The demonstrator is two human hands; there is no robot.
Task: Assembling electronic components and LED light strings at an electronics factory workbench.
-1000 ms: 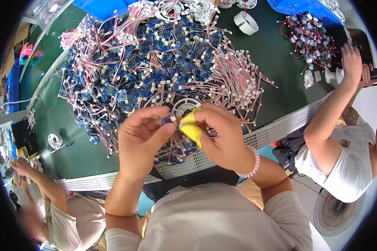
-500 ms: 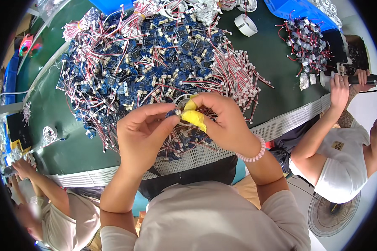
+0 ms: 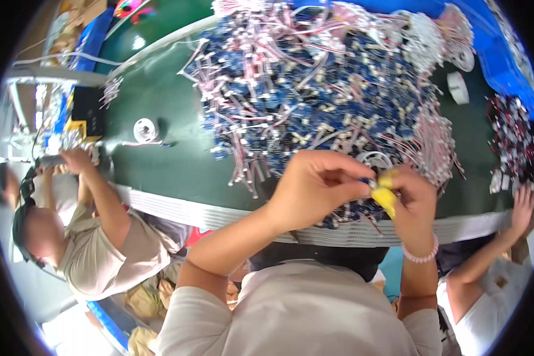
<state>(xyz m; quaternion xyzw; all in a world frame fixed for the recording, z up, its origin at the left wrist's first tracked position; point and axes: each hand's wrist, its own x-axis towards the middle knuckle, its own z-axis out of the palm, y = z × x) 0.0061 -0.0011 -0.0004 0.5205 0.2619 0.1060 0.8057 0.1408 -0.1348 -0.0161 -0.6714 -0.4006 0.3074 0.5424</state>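
My left hand is closed, its thumb and forefinger pinching a small blue circuit board. My right hand meets it from the other side, thumb and forefinger closed against the board's end. Yellow coverings wrap those right fingertips and hide what they grip. Just beyond the fingers is a white ring-shaped part; whether it is held or lies on the pile I cannot tell. Under and behind both hands spreads a big pile of blue circuit boards with white and red leads.
A white coil with a lead lies left on the green table. At the right are a white ring, a blue bin and a heap of red-wired parts. Co-workers sit on both sides; one's hand rests near that heap.
The view has swung left, so the table and pile sit farther right. My hands keep their pinch at the board. The right co-worker's hand now shows by the parts heap, the tool out of sight.
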